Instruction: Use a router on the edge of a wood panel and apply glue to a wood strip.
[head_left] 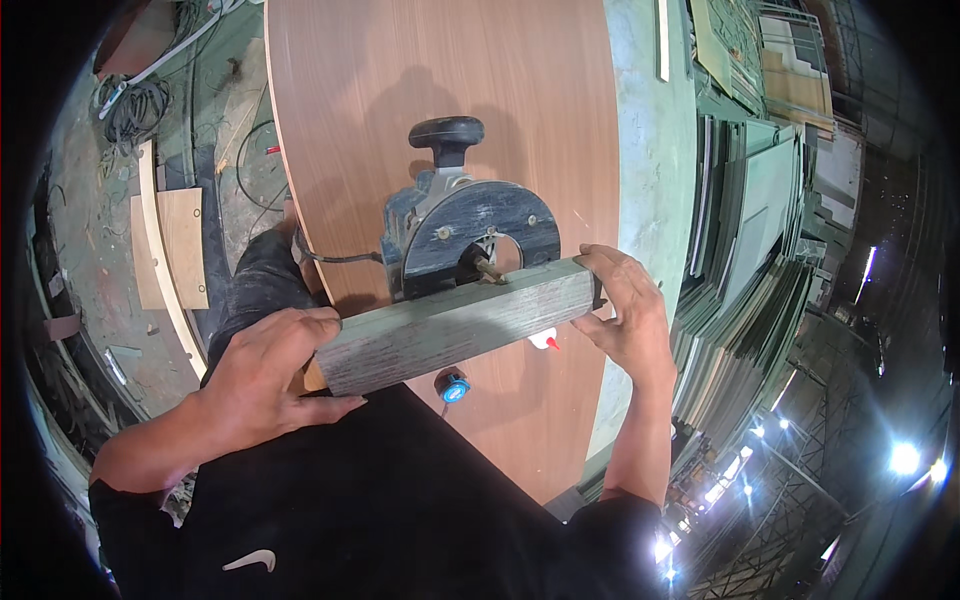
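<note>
A view from above of a person's two bare hands holding a grey wooden block against a power tool on a large wood-grain panel.

At the far left, the workshop floor [90,250] is dusty and littered, with a coil of black cable [135,110] near the top and a curved pale strip of wood [165,270] lying beside a small flat board [185,245].

The left hand [265,375] comes in from the lower left. Its grip is closed around the left end of the grey wooden block [460,322], fingers curled over the top and thumb underneath. The block is long and squared, and runs slightly uphill from left to right across the middle of the picture.

Just behind the block, and touching it, stands a router [465,235] with a dark, worn, arch-shaped base and a black knob handle on top. A thin bit shows in the arch opening, right at the block's upper edge. A black cord [335,258] leaves the tool to the left.

Below the block a small blue round cap [452,388] lies on the panel, and a small white bottle with a red tip [545,341] peeks out from under the block's right part.

The right hand [625,315] holds the block's right end, fingers spread over its end face and top.

All of this rests on the reddish-brown panel [440,70], which serves as the counter. To the right a pale green edge [655,150] runs alongside, then stacks of sheet boards [760,230] stand on edge. Bright lamps glare at the lower right.
</note>
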